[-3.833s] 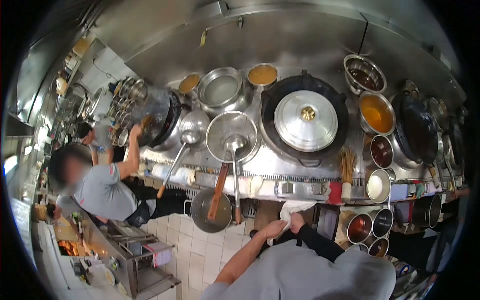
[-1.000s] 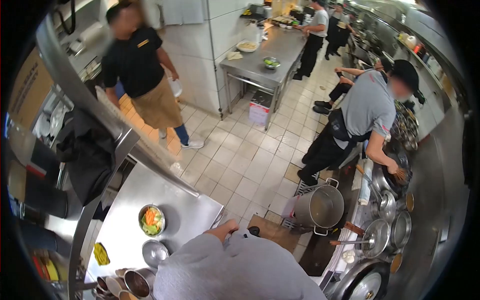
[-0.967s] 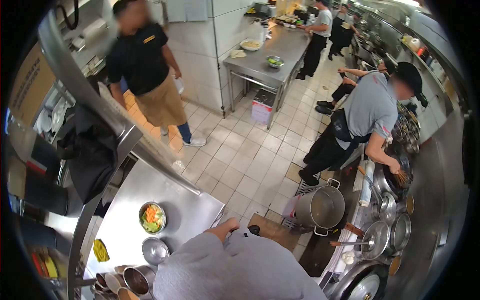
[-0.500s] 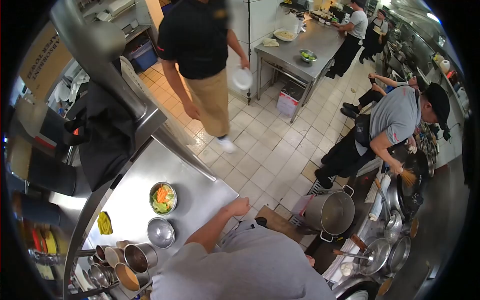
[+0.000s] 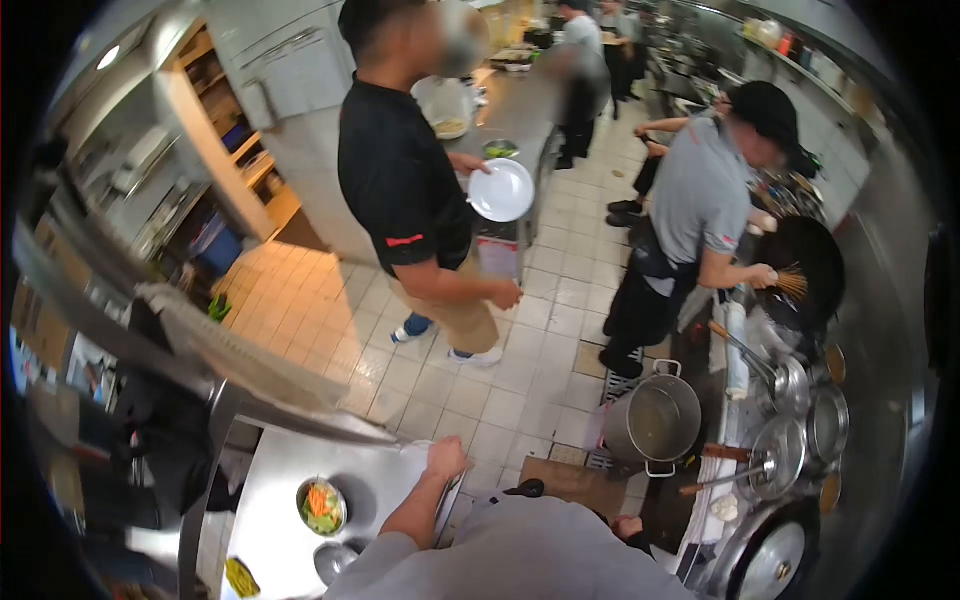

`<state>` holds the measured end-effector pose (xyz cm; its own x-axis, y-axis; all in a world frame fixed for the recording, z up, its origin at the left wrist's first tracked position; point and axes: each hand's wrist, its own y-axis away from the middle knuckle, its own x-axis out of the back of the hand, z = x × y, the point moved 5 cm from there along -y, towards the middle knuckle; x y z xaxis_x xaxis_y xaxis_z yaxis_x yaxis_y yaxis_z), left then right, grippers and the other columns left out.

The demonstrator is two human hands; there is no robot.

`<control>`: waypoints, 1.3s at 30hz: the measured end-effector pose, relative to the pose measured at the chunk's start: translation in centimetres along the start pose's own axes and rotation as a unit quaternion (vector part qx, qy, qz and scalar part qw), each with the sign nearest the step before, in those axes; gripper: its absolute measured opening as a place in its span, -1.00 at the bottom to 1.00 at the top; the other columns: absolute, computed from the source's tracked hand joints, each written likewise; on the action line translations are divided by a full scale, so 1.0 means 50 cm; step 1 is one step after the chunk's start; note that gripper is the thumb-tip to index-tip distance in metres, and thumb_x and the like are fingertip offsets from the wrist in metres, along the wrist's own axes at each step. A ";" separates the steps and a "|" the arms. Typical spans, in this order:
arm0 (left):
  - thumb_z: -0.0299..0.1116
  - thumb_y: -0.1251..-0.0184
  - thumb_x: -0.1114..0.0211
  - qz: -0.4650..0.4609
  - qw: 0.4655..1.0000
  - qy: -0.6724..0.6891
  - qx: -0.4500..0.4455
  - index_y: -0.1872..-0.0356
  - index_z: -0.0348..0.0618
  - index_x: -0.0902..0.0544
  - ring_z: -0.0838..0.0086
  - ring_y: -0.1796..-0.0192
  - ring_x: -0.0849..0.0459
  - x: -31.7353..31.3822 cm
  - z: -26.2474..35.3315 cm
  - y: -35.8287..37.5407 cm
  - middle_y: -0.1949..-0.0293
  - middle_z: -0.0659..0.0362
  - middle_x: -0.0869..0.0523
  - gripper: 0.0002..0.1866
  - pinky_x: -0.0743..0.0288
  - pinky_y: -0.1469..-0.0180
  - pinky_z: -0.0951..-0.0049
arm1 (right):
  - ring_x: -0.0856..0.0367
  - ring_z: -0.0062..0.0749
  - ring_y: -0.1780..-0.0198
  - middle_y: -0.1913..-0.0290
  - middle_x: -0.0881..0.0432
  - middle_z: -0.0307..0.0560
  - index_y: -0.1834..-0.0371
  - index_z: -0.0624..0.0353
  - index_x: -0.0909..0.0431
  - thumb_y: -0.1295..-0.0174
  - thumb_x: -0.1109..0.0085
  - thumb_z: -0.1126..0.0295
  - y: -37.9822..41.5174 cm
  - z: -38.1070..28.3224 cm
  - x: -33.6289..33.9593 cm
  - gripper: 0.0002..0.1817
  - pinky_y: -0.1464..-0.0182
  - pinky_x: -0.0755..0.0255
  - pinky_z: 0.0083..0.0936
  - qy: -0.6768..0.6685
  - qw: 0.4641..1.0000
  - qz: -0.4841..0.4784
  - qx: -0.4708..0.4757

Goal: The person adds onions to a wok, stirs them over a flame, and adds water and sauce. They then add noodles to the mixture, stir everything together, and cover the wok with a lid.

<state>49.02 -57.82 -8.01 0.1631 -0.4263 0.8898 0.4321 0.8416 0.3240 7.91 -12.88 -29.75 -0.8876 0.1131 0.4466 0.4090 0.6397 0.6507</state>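
Note:
At the right corner of the steel table (image 5: 382,462) is my left hand (image 5: 446,457), its fingers curled in, with no object visible in them. Only a small part of my right hand (image 5: 627,527) shows beside my body, near the stove side; its fingers are too hidden to read. A metal bowl of lettuce and carrot strips (image 5: 322,507) stands on the table, left of my left arm. Below it is another metal bowl (image 5: 335,563), partly cut off by my sleeve. A yellow-green cloth (image 5: 241,577) lies at the table's lower left.
A person in black (image 5: 405,180) stands ahead, holding a white plate (image 5: 501,190). Another in grey (image 5: 700,190) holds a bamboo brush (image 5: 791,283) over a wok (image 5: 815,250). A large pot (image 5: 652,420) stands at right, near pans and ladles. Several people are farther back.
My view has tilted up and turned. The person in black has come nearer and raised the plate. My left hand remains by the table's corner.

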 end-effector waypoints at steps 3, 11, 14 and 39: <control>-0.23 -0.31 -0.30 -0.065 0.996 -0.054 0.013 0.07 -0.22 -0.64 0.05 -0.15 -0.71 -0.032 -0.024 -0.017 -0.02 -0.07 -0.76 -0.70 -0.61 -0.19 0.07 | -0.77 -0.14 0.42 0.43 -0.76 0.12 0.37 0.30 -0.71 -0.23 -0.04 0.57 0.083 -0.043 0.001 -0.80 0.45 -0.62 -0.19 -0.276 0.946 0.053 -0.161; -0.14 -0.43 -0.16 -0.059 0.996 -0.070 -0.018 -0.03 -0.25 -0.57 -0.06 -0.11 -0.73 -0.002 0.021 -0.027 0.01 -0.15 -0.75 -0.62 -0.62 -0.15 0.00 | -0.78 -0.12 0.29 0.36 -0.79 0.06 0.17 0.25 -0.76 -0.29 -0.05 0.44 0.146 0.119 -0.123 -0.74 0.23 -0.64 -0.26 0.108 0.982 0.146 -0.042; -0.13 -0.46 -0.12 -0.039 0.997 -0.062 -0.030 0.02 -0.26 -0.58 -0.13 -0.03 -0.74 -0.001 0.027 -0.024 0.05 -0.17 -0.76 -0.64 -0.61 -0.11 -0.09 | -0.78 -0.04 0.30 0.35 -0.79 0.02 0.33 0.08 -0.79 -0.21 -0.20 0.27 0.175 0.120 -0.172 -0.79 0.26 -0.62 -0.11 0.202 0.971 0.119 0.038; -0.16 -0.44 -0.15 -0.027 0.997 -0.065 -0.031 0.03 -0.24 -0.56 -0.08 0.02 -0.77 -0.007 0.019 -0.025 0.11 -0.18 -0.78 -0.67 -0.64 -0.05 -0.04 | -0.77 0.08 -0.03 0.03 -0.79 0.18 0.11 0.12 -0.81 -0.29 -0.06 0.30 0.219 0.017 -0.137 -0.68 -0.06 -0.66 -0.15 0.326 0.945 0.008 -0.021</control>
<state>47.58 -58.38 -8.43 0.0243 -0.4208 0.9068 0.4914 0.7950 0.3557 18.28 -6.02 -26.21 -0.5680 -0.3782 0.7310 0.4410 0.6101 0.6583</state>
